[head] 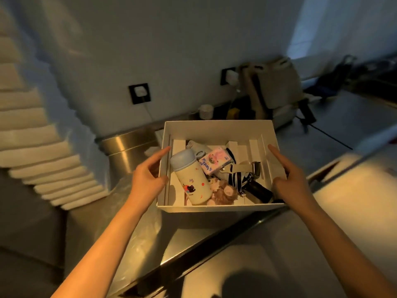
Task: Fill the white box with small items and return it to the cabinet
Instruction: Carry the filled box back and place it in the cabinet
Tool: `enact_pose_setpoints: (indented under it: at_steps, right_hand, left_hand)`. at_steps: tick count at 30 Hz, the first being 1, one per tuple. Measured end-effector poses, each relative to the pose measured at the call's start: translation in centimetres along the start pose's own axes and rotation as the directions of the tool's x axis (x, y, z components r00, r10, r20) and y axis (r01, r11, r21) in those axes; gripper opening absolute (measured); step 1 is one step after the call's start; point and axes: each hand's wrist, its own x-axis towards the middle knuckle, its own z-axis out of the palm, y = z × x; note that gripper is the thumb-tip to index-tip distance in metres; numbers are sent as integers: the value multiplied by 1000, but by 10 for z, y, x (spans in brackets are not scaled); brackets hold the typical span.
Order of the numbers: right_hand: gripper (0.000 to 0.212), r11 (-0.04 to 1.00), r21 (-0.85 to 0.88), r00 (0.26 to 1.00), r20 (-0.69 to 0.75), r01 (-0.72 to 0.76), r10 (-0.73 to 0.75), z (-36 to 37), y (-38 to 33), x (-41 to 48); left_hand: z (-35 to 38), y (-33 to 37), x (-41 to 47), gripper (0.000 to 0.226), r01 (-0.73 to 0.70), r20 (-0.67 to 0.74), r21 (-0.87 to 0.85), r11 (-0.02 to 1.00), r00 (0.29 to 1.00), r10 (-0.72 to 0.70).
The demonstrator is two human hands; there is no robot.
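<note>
The white box (217, 129) is held up in front of me, open at the top. My left hand (148, 175) grips its left wall, thumb over the rim and index finger stretched along the outside. My right hand (287, 179) grips the right wall the same way. Inside lie a cream bottle with a blue lid (191, 179), a pink packet (214, 161), a small plush toy (223, 192), a folded dark striped umbrella (247, 183) and a strap with metal clips (242, 166).
Below the box runs a steel counter (193, 237) with a dark front edge. A round steel column (126, 151) stands at the left. Two wall sockets (139, 93) sit on the grey wall. A beige backpack (270, 87) and paper cups (206, 111) stand behind the box.
</note>
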Motion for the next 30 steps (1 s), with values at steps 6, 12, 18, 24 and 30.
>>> enact_pose_setpoints:
  at_steps: [6,12,18,24,30]
  right_hand:
    - [87,993,25,954,-275,-117,119,-3,0,-100]
    - [83,967,20,860,-454,-254,235,11,-1,-214]
    - [84,960,110,825,-492,-259,279,8,-5,-302]
    - [94,942,124,784,-526,-311,328,-4,25,-355]
    - [97,900,121,771,-477,-418,422,-4,89,-379]
  left_hand:
    - [5,-8,-15,81,-52,240,-39,998,969,60]
    - [3,-19,-60,83,-62,444,-98,993,890,100]
    - [13,-22,-111,79,-55,579,-86,995,810,95]
    - [34,-29,-155,81,-41,655,-78,996,751,82]
    - [69,-79,-206,76,27,644,-27,999,765,-3]
